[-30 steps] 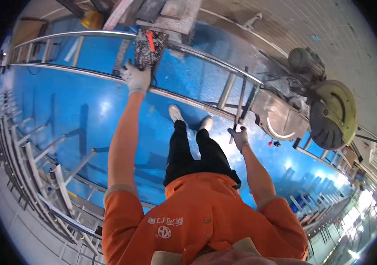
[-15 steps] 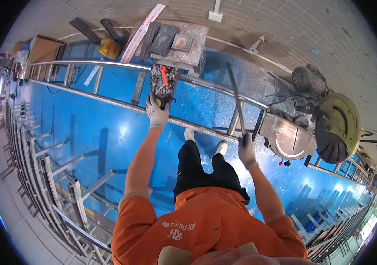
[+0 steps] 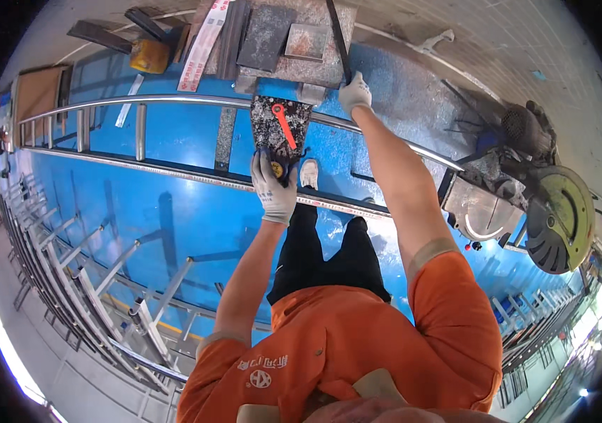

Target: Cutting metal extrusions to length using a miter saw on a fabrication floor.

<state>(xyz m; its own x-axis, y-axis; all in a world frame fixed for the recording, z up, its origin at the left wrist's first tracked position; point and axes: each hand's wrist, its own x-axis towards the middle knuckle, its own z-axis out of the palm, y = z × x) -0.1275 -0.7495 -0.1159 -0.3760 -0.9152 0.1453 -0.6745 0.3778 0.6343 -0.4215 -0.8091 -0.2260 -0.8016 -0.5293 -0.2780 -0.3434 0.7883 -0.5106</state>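
Observation:
My left hand (image 3: 274, 192), in a pale work glove, is at the near end of a speckled dark plate (image 3: 262, 125) that lies across the metal rail frame. Its fingers and thumb close round a small black-and-yellow round piece (image 3: 277, 169), perhaps a knob, partly hidden by the hand. A red lever handle (image 3: 284, 127) lies on the plate. Reaching far forward, my right hand (image 3: 355, 93), also gloved, grips the near end of a long thin dark metal bar (image 3: 339, 39). The bar points away over the right side of a dusty work surface (image 3: 346, 17).
A ladder-like metal frame with a measuring scale (image 3: 195, 178) runs across in front of me. To the right stands a cut-off saw with a yellow-green guard (image 3: 561, 218). Dark blocks (image 3: 265, 39), a metal box (image 3: 306, 42) and a yellow container (image 3: 149, 56) are at the back. Racks of metal profiles (image 3: 96, 310) fill the left.
My right hand has swung the dark bar forward and left, from beside the saw to the work surface. My left hand stays at the round piece. The view has shifted forward.

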